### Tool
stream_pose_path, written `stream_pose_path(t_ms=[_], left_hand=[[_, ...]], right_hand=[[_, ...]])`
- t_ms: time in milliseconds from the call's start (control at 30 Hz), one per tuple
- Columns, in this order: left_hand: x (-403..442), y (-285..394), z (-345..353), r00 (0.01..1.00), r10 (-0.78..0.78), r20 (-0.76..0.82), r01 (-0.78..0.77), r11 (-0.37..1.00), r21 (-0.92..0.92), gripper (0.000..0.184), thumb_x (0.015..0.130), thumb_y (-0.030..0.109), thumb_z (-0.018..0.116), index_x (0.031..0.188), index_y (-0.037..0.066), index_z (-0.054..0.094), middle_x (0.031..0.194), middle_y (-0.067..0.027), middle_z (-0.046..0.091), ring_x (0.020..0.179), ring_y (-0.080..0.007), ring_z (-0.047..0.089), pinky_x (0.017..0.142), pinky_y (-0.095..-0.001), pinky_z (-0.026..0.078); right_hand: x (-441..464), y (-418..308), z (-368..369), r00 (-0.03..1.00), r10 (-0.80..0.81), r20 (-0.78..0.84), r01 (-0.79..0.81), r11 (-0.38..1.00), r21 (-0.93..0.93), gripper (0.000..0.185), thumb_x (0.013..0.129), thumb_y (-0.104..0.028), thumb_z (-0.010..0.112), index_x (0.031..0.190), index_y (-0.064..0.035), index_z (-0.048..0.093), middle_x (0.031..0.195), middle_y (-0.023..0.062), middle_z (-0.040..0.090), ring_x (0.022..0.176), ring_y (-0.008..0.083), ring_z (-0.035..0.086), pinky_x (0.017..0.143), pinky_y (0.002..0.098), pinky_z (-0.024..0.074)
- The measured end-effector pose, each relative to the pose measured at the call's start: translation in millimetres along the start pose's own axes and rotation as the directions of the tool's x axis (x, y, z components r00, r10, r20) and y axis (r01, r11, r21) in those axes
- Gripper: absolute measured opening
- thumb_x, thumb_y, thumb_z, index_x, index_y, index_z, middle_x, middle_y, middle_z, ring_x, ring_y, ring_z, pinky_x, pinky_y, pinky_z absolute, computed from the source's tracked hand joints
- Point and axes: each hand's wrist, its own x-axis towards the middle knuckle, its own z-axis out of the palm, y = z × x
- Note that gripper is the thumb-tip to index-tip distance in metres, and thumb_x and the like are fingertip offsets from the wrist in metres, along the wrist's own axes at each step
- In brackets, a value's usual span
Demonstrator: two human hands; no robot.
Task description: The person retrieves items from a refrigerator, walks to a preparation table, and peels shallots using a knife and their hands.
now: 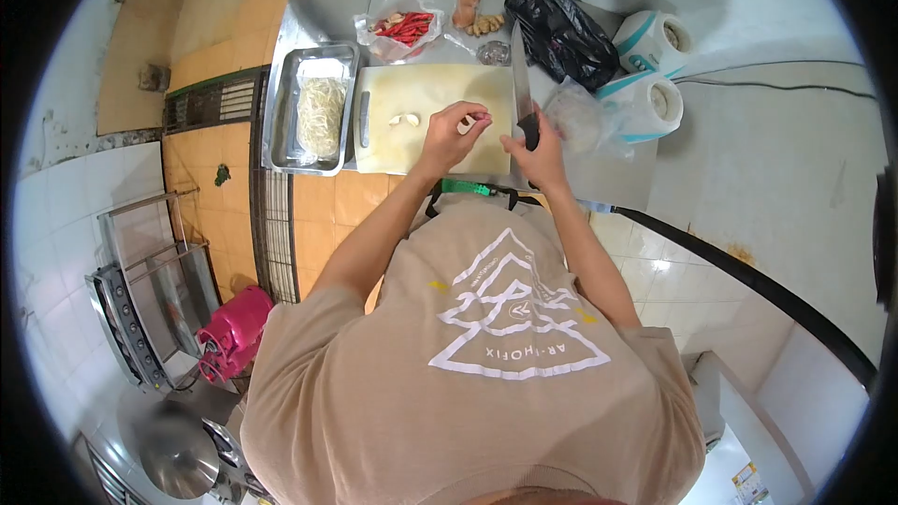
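Note:
My left hand [456, 136] is over the cutting board [402, 145], its fingers pinched round a small pinkish-white piece, perhaps a garlic or shallot clove. At the board's right edge my right hand [540, 150] grips the black handle of a knife [522, 75], whose blade points away from me, toward the back of the table. Pale peeled cloves [404, 119] lie on the board, left of my left hand. A metal tray [351, 61] left of the board holds pale noodle-like strands [321, 117] in clear plastic.
Behind the board are a bag of red chillies [405, 28], ginger [485, 25] and a black plastic bag [561, 33]. To the right stand paper rolls [645, 105] and a clear bag [575, 117]. A pink gas cylinder [238, 327] is at lower left.

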Motion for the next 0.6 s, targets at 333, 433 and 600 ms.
stream_pose_path(t_ms=[333, 433, 600], left_hand=[[44.4, 83.9, -29.8, 0.978, 0.204, -0.037, -0.202, 0.978, 0.051, 0.017, 0.078, 0.004, 0.080, 0.093, 0.004, 0.072, 0.088, -0.0070, 0.073, 0.076, -0.0184, 0.069, 0.065, -0.0280, 0.053], [50.3, 93.7, -35.6, 0.985, 0.169, -0.021, -0.168, 0.984, 0.062, 0.018, 0.077, 0.002, 0.081, 0.093, 0.003, 0.072, 0.089, -0.0074, 0.074, 0.077, -0.0159, 0.069, 0.067, -0.0274, 0.054], [53.0, 77.8, -37.0, 0.988, -0.143, 0.065, 0.157, 0.919, -0.361, 0.021, 0.076, -0.004, 0.080, 0.095, 0.002, 0.071, 0.090, -0.0070, 0.073, 0.081, -0.0128, 0.069, 0.072, -0.0271, 0.056]], right_hand=[[34.8, -101.8, -18.2, 0.976, -0.216, -0.029, 0.217, 0.946, 0.242, 0.074, 0.081, -0.006, 0.078, 0.143, 0.0036, 0.038, 0.094, 0.0066, 0.066, 0.082, 0.0129, 0.068, 0.075, 0.0277, 0.0536], [40.7, -109.5, -19.3, 0.977, -0.210, 0.026, 0.198, 0.951, 0.238, 0.071, 0.081, -0.005, 0.078, 0.140, 0.0030, 0.040, 0.091, 0.0064, 0.066, 0.080, 0.0128, 0.068, 0.074, 0.0275, 0.0534], [52.8, -106.7, -32.7, 0.982, -0.186, 0.031, 0.173, 0.953, 0.248, 0.065, 0.080, -0.004, 0.078, 0.135, 0.0013, 0.045, 0.087, 0.0049, 0.066, 0.078, 0.0117, 0.066, 0.071, 0.0272, 0.0525]])
